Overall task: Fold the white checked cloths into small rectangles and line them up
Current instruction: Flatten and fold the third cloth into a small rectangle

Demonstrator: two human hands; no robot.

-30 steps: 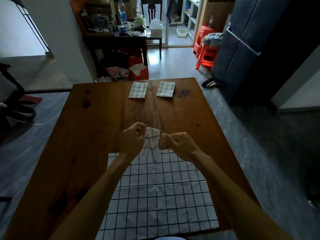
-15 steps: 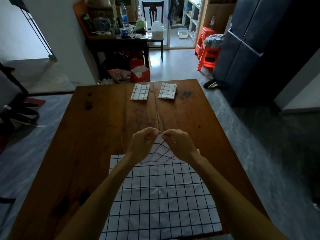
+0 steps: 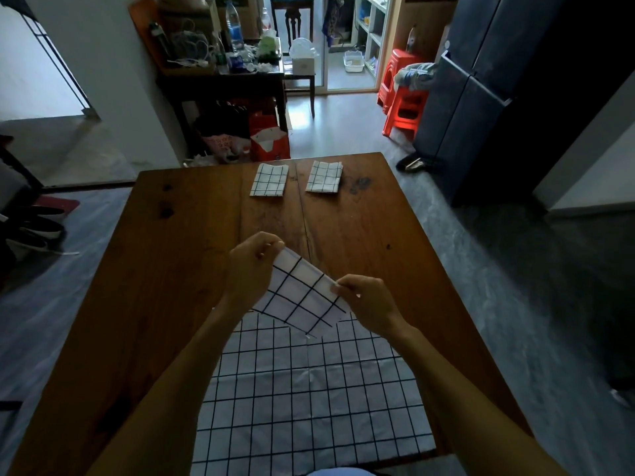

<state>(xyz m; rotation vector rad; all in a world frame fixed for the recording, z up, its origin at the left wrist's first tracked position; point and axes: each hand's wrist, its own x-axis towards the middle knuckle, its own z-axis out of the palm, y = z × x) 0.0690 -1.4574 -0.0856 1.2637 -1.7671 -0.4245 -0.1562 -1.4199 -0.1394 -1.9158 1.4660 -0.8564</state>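
The person stands at the near edge of a wooden table [image 3: 178, 269] and holds a small folded cloth [image 3: 300, 298] above it with both hands. The left hand [image 3: 249, 269] pinches the cloth's far corner between thumb and curled fingers [image 3: 271, 242]. The right hand [image 3: 366, 302] pinches the cloth's right edge the same way, fingers curled in toward the palm. The cloth is stretched between the two hands, tilted, with its lower corner hanging free over the sheet below. It is white with a black grid.

Beneath the hands, a large checked sheet [image 3: 309, 407] lies spread flat on the near half of the table. Its near edge reaches the table's near edge. A crease runs across it about midway.

At the far end of the table lie two folded cloths, side by side and apart. The left one [image 3: 269, 179] and the right one [image 3: 324, 176] are both small rectangles, flat on the wood, close to the far edge. A dark stain [image 3: 360, 183] marks the wood just right of the right one.

Beyond the table stands a dark side table [image 3: 223, 80] loaded with bottles and clutter. A red bag [image 3: 269, 140] sits on the floor below it. Red stools [image 3: 403, 94] stand to the right, beside a dark cabinet [image 3: 481, 80]. A wooden chair [image 3: 293, 22] stands by the doorway.
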